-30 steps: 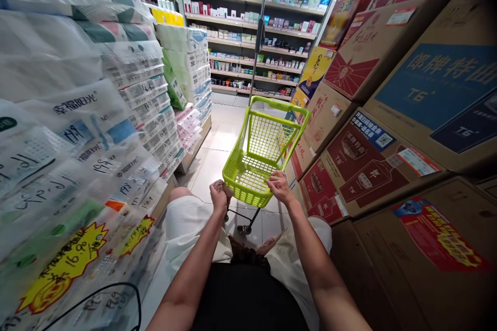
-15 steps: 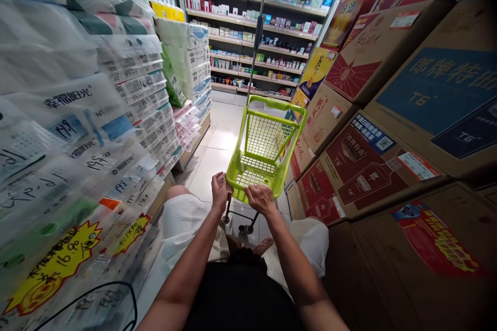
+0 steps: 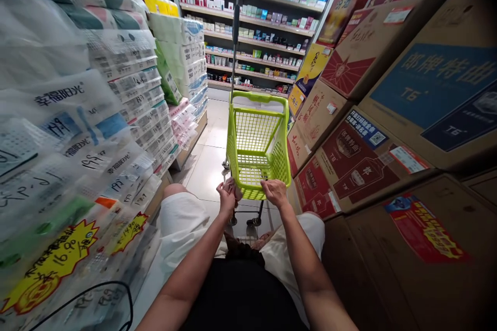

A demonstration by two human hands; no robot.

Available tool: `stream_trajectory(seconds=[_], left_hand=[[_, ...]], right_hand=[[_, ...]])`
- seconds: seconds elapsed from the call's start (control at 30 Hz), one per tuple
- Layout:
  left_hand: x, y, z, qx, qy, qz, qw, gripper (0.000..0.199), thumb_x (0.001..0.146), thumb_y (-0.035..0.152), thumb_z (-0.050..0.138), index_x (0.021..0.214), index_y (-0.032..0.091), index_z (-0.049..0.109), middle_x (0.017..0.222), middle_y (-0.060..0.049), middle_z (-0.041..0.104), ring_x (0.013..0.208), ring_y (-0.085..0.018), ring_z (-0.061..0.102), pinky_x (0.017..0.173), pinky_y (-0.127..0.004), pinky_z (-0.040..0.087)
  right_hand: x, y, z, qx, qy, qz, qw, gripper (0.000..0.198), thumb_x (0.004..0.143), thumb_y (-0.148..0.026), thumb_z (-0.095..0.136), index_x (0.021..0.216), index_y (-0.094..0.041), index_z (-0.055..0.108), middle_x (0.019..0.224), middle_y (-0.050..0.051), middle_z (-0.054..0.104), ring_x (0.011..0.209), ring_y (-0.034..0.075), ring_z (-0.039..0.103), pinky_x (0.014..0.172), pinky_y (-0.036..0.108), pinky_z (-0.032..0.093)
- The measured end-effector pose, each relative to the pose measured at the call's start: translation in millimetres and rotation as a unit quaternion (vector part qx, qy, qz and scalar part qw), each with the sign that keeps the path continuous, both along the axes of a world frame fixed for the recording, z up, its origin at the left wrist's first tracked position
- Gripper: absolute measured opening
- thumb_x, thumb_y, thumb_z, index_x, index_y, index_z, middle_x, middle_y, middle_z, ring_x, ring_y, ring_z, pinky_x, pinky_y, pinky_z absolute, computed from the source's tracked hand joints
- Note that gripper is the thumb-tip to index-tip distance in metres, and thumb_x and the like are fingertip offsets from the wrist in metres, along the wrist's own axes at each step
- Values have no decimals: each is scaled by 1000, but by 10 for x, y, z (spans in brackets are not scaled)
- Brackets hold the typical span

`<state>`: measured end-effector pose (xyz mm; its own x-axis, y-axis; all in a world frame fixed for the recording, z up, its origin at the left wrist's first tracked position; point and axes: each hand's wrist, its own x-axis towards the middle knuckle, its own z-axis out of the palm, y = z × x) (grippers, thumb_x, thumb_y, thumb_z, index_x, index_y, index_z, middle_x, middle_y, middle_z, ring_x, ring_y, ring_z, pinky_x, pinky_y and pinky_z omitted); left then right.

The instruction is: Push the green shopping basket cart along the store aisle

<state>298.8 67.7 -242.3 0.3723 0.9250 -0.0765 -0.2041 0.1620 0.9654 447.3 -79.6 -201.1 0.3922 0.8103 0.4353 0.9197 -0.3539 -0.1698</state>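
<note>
A lime-green shopping cart with a mesh plastic basket stands right in front of my knees, its basket holding nothing that I can see. My right hand is closed over the basket's near rim, right of its middle. At the near left corner of the basket, my left hand is closed in a pinch against the outer side. A small dull pinkish patch shows by its fingertips, too unclear to name. Below the basket, the cart's dark legs and wheels rest on the floor. A thin upright pole rises at the cart's far left corner.
Stacked tissue packs with handwritten prices line the left side. Cardboard cartons are piled close along the right. Across the far end stand shelves of small boxes and bottles. Pale tiled floor runs between the stacks.
The cart has swung round so its far end and pole sit further left, and it now points more straight ahead. Both my hands have shifted slightly right with it.
</note>
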Motion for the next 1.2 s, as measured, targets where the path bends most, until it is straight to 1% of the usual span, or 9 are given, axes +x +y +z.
stream_trajectory(seconds=[0.07,0.2,0.37,0.47,0.57,0.7,0.87,1.03,1.2], left_hand=[[-12,22,-5,-14,-15,-12,1000,45,85,35,77,117,22,49,116,-11,69,101,-20,71,85,-35,60],[18,78,70,79,-75,-51,993,45,83,41,78,117,22,56,123,-12,69,115,-22,69,101,-38,55],[-25,-143,34,40,-74,-61,995,45,86,51,75,114,23,54,120,-11,70,111,-21,69,93,-36,58],[17,-196,28,47,-99,-93,990,45,87,54,73,115,24,53,120,-9,70,104,-20,70,92,-36,59],[167,-42,117,57,-89,-53,993,41,86,52,75,107,24,53,115,-8,70,105,-20,70,94,-36,58],[252,27,130,65,-55,-8,996,37,87,50,73,103,24,52,109,-8,70,103,-21,69,93,-36,56],[51,-314,-75,149,-31,-94,984,37,91,47,69,116,23,56,116,-9,67,105,-21,67,98,-39,54],[28,-339,10,211,-2,-14,977,25,94,38,65,112,23,59,116,-10,63,116,-23,63,108,-43,48],[-48,-210,109,386,20,-83,919,25,93,28,65,118,23,64,116,-9,56,114,-24,62,104,-43,51]], right_hand=[[24,-4,-25,7,3,5,1000,74,110,-50,21,61,-21,68,64,6,72,59,14,57,66,32,27],[83,-69,-42,3,5,8,1000,69,109,-49,29,62,-21,72,68,6,75,61,14,60,65,31,26],[108,-188,11,-37,5,-37,999,69,109,-45,32,58,-21,70,68,7,76,64,15,63,68,31,30],[-66,-140,28,-26,9,-49,998,64,110,-40,29,68,-22,73,73,6,77,69,16,64,85,31,36],[-339,-12,8,30,20,-31,999,56,110,-32,27,85,-24,75,86,3,79,82,17,66,107,36,32],[-521,69,-15,85,63,-47,993,56,109,-27,28,77,-25,74,79,2,78,82,18,65,115,41,25],[-430,-39,-15,132,117,-8,984,62,109,-26,23,78,-26,76,79,0,78,83,17,66,117,40,24],[-388,-104,-39,155,135,-1,979,67,111,-31,17,82,-28,78,78,-1,76,82,16,66,115,39,26],[-386,-102,-75,158,136,13,978,65,111,-30,18,85,-29,78,79,-2,76,82,15,66,115,39,27]])
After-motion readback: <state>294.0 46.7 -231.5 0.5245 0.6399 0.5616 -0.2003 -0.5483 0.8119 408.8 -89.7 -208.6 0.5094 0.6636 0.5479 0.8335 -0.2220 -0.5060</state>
